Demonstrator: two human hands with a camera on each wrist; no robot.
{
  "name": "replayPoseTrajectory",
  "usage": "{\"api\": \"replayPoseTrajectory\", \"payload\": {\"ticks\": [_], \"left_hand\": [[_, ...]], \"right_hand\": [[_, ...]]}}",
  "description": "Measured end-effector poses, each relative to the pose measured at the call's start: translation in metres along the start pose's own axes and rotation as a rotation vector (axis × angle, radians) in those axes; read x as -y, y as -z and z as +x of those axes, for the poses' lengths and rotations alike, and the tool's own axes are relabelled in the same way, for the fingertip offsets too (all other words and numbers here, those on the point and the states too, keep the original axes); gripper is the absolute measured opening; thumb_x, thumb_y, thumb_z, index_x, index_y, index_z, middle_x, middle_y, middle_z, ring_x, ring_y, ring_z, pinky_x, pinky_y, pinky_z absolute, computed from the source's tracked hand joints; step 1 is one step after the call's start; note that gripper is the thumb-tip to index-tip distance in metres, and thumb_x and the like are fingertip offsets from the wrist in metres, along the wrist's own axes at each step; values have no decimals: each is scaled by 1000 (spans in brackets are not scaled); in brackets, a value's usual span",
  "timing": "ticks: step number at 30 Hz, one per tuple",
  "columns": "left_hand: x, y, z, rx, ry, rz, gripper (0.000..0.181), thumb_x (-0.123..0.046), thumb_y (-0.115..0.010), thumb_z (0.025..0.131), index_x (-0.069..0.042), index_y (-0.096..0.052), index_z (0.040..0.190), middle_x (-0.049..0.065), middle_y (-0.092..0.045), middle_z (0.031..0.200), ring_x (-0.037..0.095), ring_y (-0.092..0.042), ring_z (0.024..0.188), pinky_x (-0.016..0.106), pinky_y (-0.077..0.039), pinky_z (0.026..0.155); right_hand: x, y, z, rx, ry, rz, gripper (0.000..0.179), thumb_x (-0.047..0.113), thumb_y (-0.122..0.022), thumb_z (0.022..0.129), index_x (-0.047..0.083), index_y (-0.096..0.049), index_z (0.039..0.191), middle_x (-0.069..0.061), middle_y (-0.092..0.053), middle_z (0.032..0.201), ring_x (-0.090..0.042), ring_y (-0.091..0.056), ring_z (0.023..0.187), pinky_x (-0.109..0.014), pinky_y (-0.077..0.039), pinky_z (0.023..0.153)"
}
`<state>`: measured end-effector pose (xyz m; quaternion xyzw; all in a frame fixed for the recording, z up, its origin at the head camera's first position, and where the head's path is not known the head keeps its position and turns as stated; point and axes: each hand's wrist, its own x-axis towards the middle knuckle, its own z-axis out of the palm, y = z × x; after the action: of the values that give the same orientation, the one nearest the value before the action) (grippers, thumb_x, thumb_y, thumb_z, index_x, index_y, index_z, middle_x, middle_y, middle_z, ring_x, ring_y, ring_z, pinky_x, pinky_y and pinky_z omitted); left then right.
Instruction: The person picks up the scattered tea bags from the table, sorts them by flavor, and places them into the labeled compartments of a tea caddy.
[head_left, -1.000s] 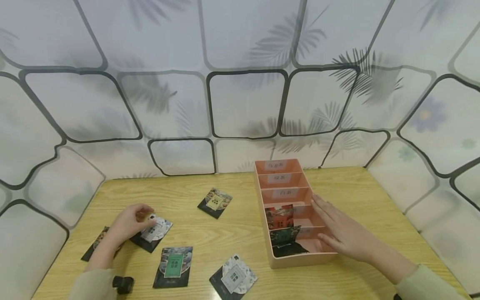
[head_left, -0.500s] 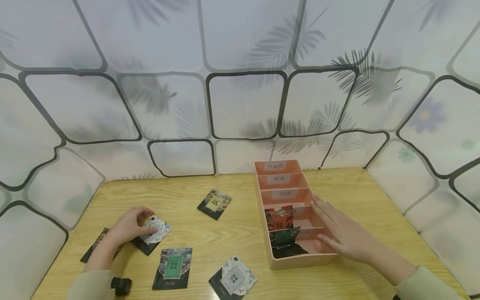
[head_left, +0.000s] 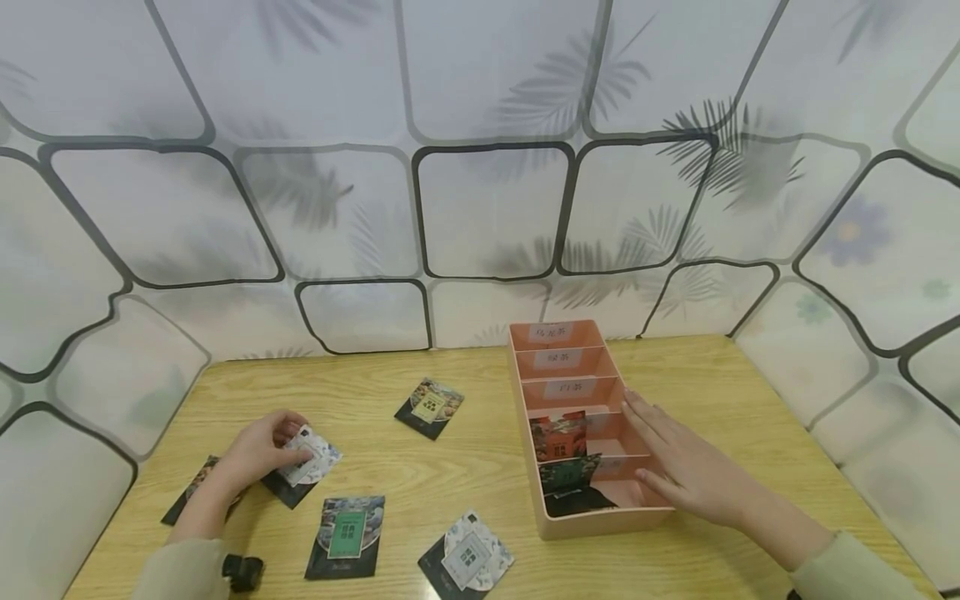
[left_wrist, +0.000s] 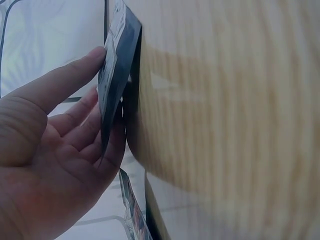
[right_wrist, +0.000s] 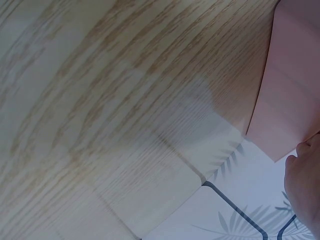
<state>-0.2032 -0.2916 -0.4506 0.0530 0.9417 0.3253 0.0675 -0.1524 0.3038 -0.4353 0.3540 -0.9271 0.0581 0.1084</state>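
My left hand (head_left: 258, 450) pinches a tea sachet (head_left: 321, 460) with a white patterned top and a black base at the table's left. In the left wrist view the thumb lies on the face of this sachet (left_wrist: 119, 70), the fingers are behind it, and it tilts up off the wood. My right hand (head_left: 693, 471), fingers straight, rests along the right side of a pink divided box (head_left: 600, 525). Its labelled compartments run front to back; a red sachet (head_left: 558, 435) and a dark green one (head_left: 570, 473) stand in the nearer ones.
Loose on the table (head_left: 420, 358) lie a green-labelled sachet (head_left: 345, 537), another white-and-black sachet (head_left: 467, 557) and a yellow-labelled one (head_left: 430, 407). One more sachet (head_left: 197, 487) is partly hidden under the left forearm. A patterned curtain (head_left: 480, 208) borders the table behind and at both sides.
The left hand has drawn the white-and-black sachet slightly up and to the left. The right hand and the box stay where they were.
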Motion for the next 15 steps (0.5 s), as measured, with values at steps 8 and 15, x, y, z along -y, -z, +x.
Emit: {"api": "replayPoseTrajectory", "payload": {"ticks": [8, 15], "left_hand": [[-6, 1, 2, -46, -9, 13, 47, -23, -75, 81, -1, -57, 118, 15, -60, 102, 27, -58, 90, 40, -49, 70], [-12, 0, 8, -94, -33, 24, 37, -20, -70, 86, -6, -59, 118, 16, -61, 103, 30, -59, 92, 41, -50, 70]], "right_hand": [[-2, 0, 0, -9, 6, 2, 80, 30, -63, 88, 0, -19, 149, -18, -16, 155, -32, -20, 142, -25, -4, 118], [-1, 1, 0, -6, 6, 5, 80, 30, -63, 88, 0, -20, 149, -19, -17, 155, -33, -21, 141, -25, -2, 118]]}}
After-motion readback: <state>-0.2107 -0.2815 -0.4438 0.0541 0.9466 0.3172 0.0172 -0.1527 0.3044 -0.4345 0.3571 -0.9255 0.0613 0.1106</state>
